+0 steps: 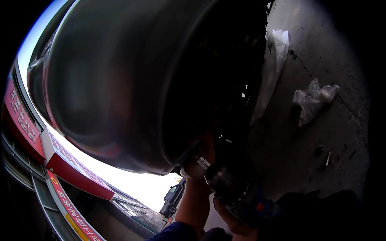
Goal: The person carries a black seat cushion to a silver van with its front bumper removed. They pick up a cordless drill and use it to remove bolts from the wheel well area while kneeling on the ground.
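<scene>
A dark, glossy car body panel (108, 80) fills the upper left, with deep shadow under its curved edge. Up at that edge reaches my left hand (196, 166), beside a thin dark flap (187, 153). Shadow hides most of its fingers, so I cannot tell whether they grip the flap. My right hand (226, 213) is closed around a dark power drill (245, 197) with a small red patch. The drill's chuck (219, 176) points up and left, and a pale metal bit (203, 162) in it ends close to my left hand.
On the grey concrete floor (317, 160) lie a crumpled clear plastic bag (313, 99), a white sheet (277, 52) and a thin pale stick (328, 158). Red shop signs (24, 120) line the far left. A dark vehicle (173, 197) stands in the distance.
</scene>
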`<control>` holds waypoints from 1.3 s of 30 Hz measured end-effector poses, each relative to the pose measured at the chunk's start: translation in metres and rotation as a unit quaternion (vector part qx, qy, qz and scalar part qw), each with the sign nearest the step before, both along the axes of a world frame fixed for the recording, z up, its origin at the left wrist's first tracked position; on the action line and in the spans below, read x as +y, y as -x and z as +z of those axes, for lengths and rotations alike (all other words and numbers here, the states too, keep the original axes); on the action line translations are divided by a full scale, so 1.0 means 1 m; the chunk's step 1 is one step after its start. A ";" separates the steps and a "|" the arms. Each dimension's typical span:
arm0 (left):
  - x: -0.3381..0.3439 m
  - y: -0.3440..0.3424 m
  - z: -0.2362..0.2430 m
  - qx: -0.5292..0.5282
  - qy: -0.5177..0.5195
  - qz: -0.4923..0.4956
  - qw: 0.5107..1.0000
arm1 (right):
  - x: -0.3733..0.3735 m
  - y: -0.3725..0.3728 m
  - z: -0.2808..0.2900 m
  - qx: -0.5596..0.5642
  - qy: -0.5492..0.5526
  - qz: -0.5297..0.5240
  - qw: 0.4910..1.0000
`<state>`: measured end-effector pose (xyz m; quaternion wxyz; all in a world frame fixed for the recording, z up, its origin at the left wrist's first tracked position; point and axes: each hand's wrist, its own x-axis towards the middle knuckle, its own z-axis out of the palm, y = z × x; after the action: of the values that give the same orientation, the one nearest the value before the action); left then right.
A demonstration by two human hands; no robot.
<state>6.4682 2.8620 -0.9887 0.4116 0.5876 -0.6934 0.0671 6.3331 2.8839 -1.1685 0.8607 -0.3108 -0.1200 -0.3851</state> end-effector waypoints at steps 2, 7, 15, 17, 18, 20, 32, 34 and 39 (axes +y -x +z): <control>0.001 0.002 -0.001 0.012 0.006 0.009 1.000 | 0.005 -0.004 -0.001 0.002 -0.005 -0.036 0.999; 0.004 0.003 -0.002 0.033 0.015 0.017 0.999 | 0.018 -0.013 -0.007 0.027 0.035 -0.220 0.974; 0.004 0.002 -0.002 0.052 0.019 0.019 0.998 | 0.022 -0.014 -0.006 0.010 -0.011 -0.119 0.993; 0.005 0.002 -0.001 0.056 0.020 0.019 0.998 | 0.019 -0.011 -0.006 0.042 0.036 -0.214 0.975; 0.005 0.001 -0.001 0.058 0.021 0.017 0.998 | 0.019 -0.009 -0.006 0.062 0.051 -0.245 0.966; 0.005 0.001 -0.001 0.061 0.021 0.018 0.998 | 0.024 -0.005 -0.007 0.110 0.051 -0.245 0.962; 0.006 0.003 0.002 0.082 0.027 0.028 0.996 | 0.017 -0.022 -0.010 0.007 0.114 -0.184 0.976; 0.007 0.005 0.001 0.087 0.031 0.056 0.994 | 0.014 -0.020 -0.010 0.046 0.213 -0.259 0.941; 0.004 0.005 -0.005 0.115 0.056 0.042 0.991 | 0.016 -0.022 -0.006 0.003 0.066 -0.125 0.990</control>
<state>6.4630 2.8662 -0.9933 0.5181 0.5956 -0.6115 0.0550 6.3556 2.9003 -1.1747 0.7840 -0.3803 -0.1025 -0.4798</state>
